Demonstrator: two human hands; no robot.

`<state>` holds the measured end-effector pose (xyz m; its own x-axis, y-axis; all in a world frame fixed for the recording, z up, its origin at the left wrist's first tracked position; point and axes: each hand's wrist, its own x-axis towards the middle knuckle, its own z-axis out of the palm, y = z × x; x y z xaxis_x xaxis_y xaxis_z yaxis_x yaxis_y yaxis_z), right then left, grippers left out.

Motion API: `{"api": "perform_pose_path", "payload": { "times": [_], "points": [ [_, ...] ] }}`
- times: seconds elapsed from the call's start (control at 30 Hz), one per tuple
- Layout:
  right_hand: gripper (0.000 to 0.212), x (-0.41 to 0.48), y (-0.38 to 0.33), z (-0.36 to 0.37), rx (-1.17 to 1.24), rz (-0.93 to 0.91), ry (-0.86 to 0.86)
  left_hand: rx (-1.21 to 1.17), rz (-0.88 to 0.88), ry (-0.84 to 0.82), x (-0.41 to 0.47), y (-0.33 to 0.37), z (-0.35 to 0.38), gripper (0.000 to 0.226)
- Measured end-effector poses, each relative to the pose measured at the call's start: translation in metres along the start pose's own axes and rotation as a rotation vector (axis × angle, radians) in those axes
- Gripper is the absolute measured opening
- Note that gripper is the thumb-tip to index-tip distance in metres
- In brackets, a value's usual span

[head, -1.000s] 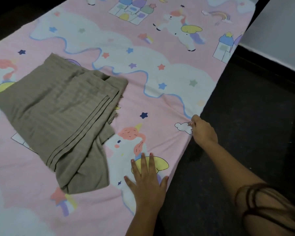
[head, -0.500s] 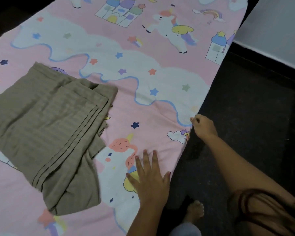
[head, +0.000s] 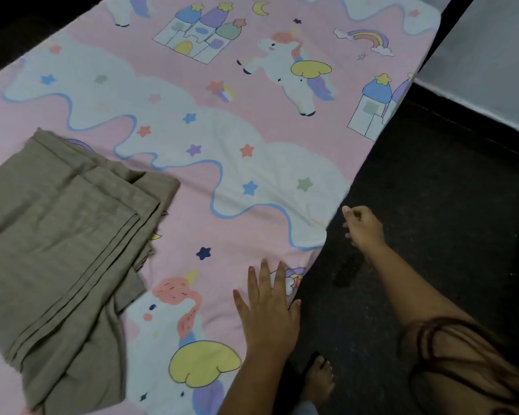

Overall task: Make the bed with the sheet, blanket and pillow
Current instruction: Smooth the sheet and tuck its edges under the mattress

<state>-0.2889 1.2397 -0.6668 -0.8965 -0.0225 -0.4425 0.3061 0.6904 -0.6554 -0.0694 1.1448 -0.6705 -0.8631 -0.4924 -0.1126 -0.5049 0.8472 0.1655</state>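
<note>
Beside the near edge of the unicorn sheet (head: 222, 151), my right hand (head: 363, 227) has let go, grip curled on nothing. Left hand (head: 267, 316) still presses flat by that edge. Folded taupe blanket (head: 66, 250) sits well inside it, probably next to spread.

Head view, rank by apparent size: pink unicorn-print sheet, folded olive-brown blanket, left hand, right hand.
1. Pink unicorn-print sheet
2. Folded olive-brown blanket
3. Left hand, spread flat
4. Right hand, curled, farther: unsure

L hand (head: 267, 316) flat on sheet (head: 252, 163), R hand (head: 364, 227) curled just off edge, folded blanket (head: 63, 241)
</note>
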Motion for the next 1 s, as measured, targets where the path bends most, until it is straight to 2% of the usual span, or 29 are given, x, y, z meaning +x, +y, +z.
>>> {"api": "perform_pose_path", "payload": {
  "times": [0.1,0.23,0.33,0.4,0.53,0.63,0.7,0.77,0.83,0.9,0.93,1.0],
  "points": [
    [0.024,0.016,-0.008,0.003,0.065,0.045,-0.155,-0.004,-0.047,-0.071,0.012,0.018,0.002,0.075],
    [0.021,0.024,-0.009,0.008,0.091,-0.045,-0.149,-0.022,-0.102,-0.118,0.026,0.036,0.001,0.084],
    [0.022,0.03,-0.002,0.001,0.02,-0.152,-0.172,-0.031,-0.143,-0.152,0.034,0.051,-0.002,0.088],
    [0.021,0.04,0.004,-0.01,-0.051,-0.217,-0.156,-0.058,-0.161,-0.149,0.039,0.06,-0.003,0.089],
    [0.022,0.063,0.003,-0.03,-0.174,-0.236,-0.12,-0.055,-0.131,-0.119,0.053,0.074,-0.003,0.087],
    [0.023,0.061,-0.007,-0.03,-0.225,-0.267,0.001,-0.117,-0.131,-0.146,0.066,0.08,-0.004,0.07],
    [0.017,0.054,-0.014,-0.024,-0.218,-0.433,0.165,-0.118,-0.138,-0.152,0.077,0.083,-0.003,0.062],
    [0.019,0.042,-0.021,-0.009,-0.22,-0.724,0.175,-0.146,-0.172,-0.182,0.09,0.087,-0.006,0.06],
    [0.031,0.028,-0.027,0.013,-0.208,-1.003,-0.014,-0.179,-0.199,-0.198,0.103,0.089,-0.011,0.06],
    [0.038,0.026,-0.023,0.029,-0.345,-1.228,-0.184,-0.174,-0.249,-0.234,0.113,0.086,-0.01,0.058],
    [0.041,0.033,-0.019,0.031,-0.468,-1.292,-0.248,-0.167,-0.254,-0.222,0.117,0.084,-0.011,0.058],
    [0.047,0.065,-0.016,0.022,-0.686,-1.314,-0.247,-0.13,-0.23,-0.183,0.122,0.081,-0.01,0.058]
  ]
}}
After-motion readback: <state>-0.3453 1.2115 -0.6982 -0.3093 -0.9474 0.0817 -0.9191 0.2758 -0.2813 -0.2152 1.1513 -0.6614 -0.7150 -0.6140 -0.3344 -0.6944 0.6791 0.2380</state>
